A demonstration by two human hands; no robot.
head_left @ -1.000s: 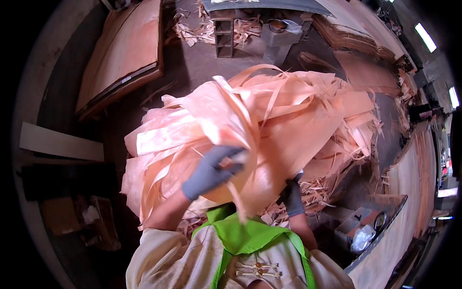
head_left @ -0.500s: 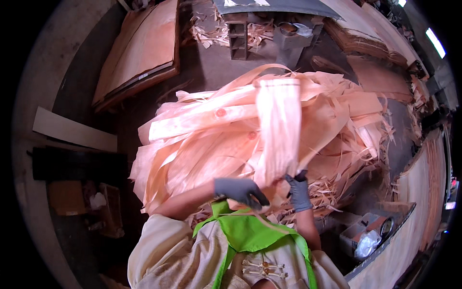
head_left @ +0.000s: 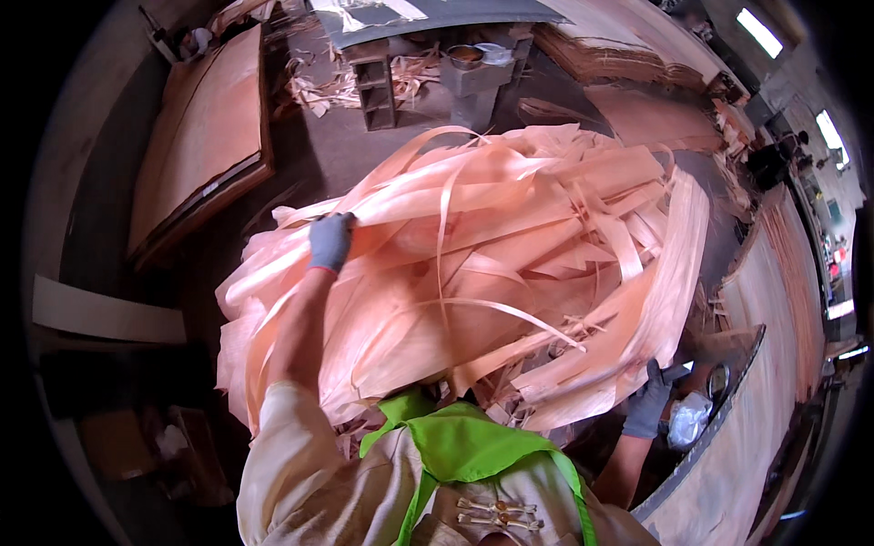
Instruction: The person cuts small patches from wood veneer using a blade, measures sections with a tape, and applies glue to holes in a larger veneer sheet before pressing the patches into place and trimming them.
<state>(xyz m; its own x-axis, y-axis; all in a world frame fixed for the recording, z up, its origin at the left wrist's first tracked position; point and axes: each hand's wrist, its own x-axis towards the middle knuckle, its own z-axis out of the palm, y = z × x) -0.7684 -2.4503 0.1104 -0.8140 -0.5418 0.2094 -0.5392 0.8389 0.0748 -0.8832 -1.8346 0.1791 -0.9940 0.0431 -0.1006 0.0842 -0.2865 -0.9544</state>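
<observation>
A large heap of thin pinkish wood veneer strips (head_left: 401,300) spreads in front of me, some wide, some narrow and curling. My left hand (head_left: 330,244), in a grey glove with dark fingertips, reaches over the heap's left side. Its fingers are closed on the end of a long veneer strip (head_left: 428,198) that runs rightward. My right hand (head_left: 648,402), gloved alike, is low at the right with its fingers apart. It is beside the near end of a wide, bent veneer sheet (head_left: 669,273), and whether they touch is hard to tell.
At the right, a tray holding a clear plastic bag (head_left: 689,420) lies by a tall veneer stack (head_left: 774,337). A flat veneer stack (head_left: 205,136) is at far left. Beyond the heap stand a dark-topped table (head_left: 437,23) and a grey stand with a bowl (head_left: 467,56).
My hands have parted: the left went up and left to a strip, the right moved right and down. The wide sheet upright at centre now lies along the heap's right side. The view has shifted.
</observation>
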